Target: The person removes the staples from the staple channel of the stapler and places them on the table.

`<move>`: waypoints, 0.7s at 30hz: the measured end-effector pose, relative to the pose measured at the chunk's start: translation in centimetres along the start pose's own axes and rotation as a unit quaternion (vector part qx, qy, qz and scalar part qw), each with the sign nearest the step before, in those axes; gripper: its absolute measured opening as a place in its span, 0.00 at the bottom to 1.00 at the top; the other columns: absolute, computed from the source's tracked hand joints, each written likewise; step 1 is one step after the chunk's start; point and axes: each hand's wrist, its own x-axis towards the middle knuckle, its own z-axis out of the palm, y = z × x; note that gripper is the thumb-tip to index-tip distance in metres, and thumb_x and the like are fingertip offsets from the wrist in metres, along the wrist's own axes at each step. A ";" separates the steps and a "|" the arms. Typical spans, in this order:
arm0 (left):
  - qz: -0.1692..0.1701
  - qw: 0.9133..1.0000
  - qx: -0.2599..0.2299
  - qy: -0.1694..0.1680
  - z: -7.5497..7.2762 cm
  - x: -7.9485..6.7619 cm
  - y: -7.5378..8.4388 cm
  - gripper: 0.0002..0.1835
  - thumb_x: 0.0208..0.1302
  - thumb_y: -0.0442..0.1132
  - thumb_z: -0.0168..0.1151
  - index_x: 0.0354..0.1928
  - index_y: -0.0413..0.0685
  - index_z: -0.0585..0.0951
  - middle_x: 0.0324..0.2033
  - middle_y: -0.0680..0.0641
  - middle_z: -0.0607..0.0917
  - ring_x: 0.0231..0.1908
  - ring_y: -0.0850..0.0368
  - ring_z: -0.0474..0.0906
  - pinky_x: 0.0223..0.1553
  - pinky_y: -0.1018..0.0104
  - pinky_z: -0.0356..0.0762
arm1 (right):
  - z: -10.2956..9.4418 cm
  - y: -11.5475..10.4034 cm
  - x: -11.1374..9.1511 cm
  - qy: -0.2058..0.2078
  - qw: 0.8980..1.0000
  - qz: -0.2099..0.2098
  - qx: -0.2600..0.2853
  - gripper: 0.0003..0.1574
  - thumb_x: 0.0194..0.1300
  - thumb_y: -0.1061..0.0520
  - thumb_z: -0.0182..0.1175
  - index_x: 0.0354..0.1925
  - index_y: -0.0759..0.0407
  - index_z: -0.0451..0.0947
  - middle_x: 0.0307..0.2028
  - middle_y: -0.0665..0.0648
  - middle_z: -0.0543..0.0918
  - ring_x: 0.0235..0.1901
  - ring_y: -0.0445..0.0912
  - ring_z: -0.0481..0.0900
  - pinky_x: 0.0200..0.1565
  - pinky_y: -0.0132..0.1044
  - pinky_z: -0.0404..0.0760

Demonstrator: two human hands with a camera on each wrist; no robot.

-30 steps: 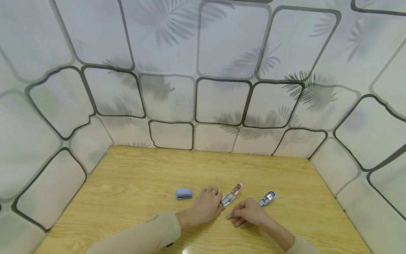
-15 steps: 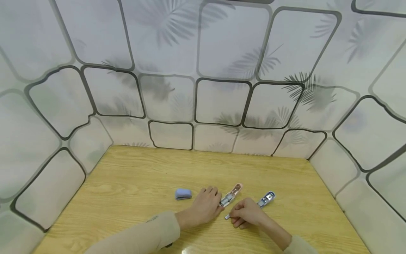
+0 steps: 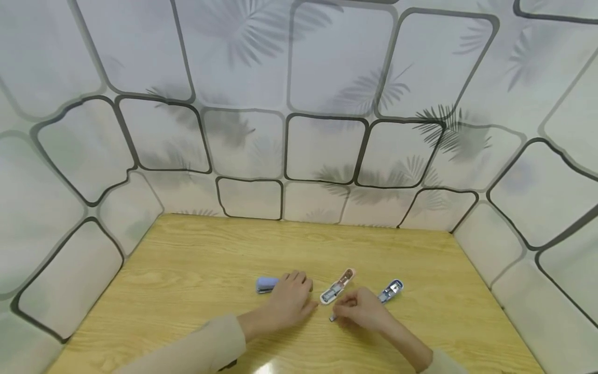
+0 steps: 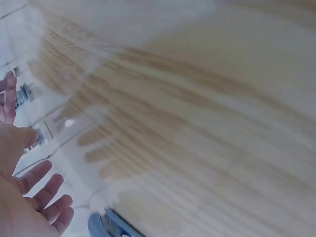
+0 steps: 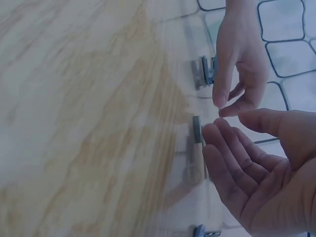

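In the head view my left hand (image 3: 287, 298), palm down with loosely bent fingers, overlaps the right end of a closed blue stapler (image 3: 266, 284). From the left wrist, that stapler (image 4: 106, 224) shows just below the spread fingers (image 4: 47, 197), and nothing is in them. My right hand (image 3: 364, 309) pinches a short grey strip, apparently staples (image 3: 333, 317), whose end sticks out at the lower left; the rest is hidden. Between the hands lies an opened pink stapler (image 3: 337, 287), its silver magazine exposed. An opened blue stapler (image 3: 391, 291) lies behind the right hand, which partly covers it.
The wood-grained table (image 3: 210, 249) extends to the far and both side walls. Patterned fabric (image 3: 247, 143) with leaf prints and dark rounded outlines surrounds it. The right wrist view also catches the left hand (image 5: 242, 74) close above the right fingertips.
My left hand has left the pink stapler's near end and moved left to the closed blue stapler. My right hand has stayed almost in place, pinching the strip.
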 end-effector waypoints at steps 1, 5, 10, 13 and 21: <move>0.001 1.000 0.000 0.001 -0.3 -0.3 -0.2 0.18 0.70 0.58 0.68 0.46 0.51 0.83 0.42 0.52 0.84 0.47 0.56 0.80 0.54 0.59 0.82 | 0.0 -0.3 0.1 0.009 1.000 -0.015 -0.016 0.12 0.68 0.54 0.69 0.40 0.65 0.87 0.28 0.57 0.90 0.25 0.39 0.82 0.25 0.27 0.77; 0.012 1.000 -0.009 0.022 -1.8 -1.6 -1.2 0.18 0.69 0.55 0.70 0.46 0.48 0.84 0.44 0.50 0.85 0.49 0.54 0.82 0.56 0.56 0.84 | 0.3 -1.3 0.7 0.027 0.996 -0.061 -0.066 0.12 0.71 0.51 0.68 0.41 0.58 0.88 0.31 0.52 0.89 0.28 0.36 0.80 0.28 0.27 0.77; 0.015 0.999 -0.024 0.042 -3.1 -3.1 -2.7 0.18 0.69 0.52 0.70 0.48 0.46 0.83 0.46 0.49 0.85 0.52 0.52 0.82 0.58 0.52 0.83 | 1.4 -2.6 1.9 0.039 0.988 -0.124 -0.089 0.12 0.73 0.50 0.67 0.43 0.58 0.87 0.35 0.51 0.90 0.30 0.33 0.81 0.34 0.27 0.82; 0.007 0.998 -0.027 0.057 -3.6 -3.9 -3.7 0.18 0.69 0.51 0.71 0.48 0.45 0.83 0.45 0.49 0.85 0.51 0.52 0.81 0.57 0.51 0.83 | 2.0 -3.3 2.6 0.044 0.984 -0.145 -0.089 0.12 0.73 0.50 0.67 0.44 0.58 0.87 0.36 0.52 0.90 0.32 0.33 0.82 0.34 0.27 0.82; -0.023 0.995 -0.041 0.089 -3.7 -5.4 -7.3 0.16 0.68 0.51 0.72 0.45 0.46 0.83 0.42 0.50 0.85 0.46 0.53 0.81 0.51 0.53 0.83 | 3.9 -4.7 4.5 0.064 0.972 -0.176 -0.143 0.11 0.73 0.51 0.67 0.45 0.56 0.87 0.36 0.50 0.91 0.34 0.37 0.86 0.36 0.28 0.82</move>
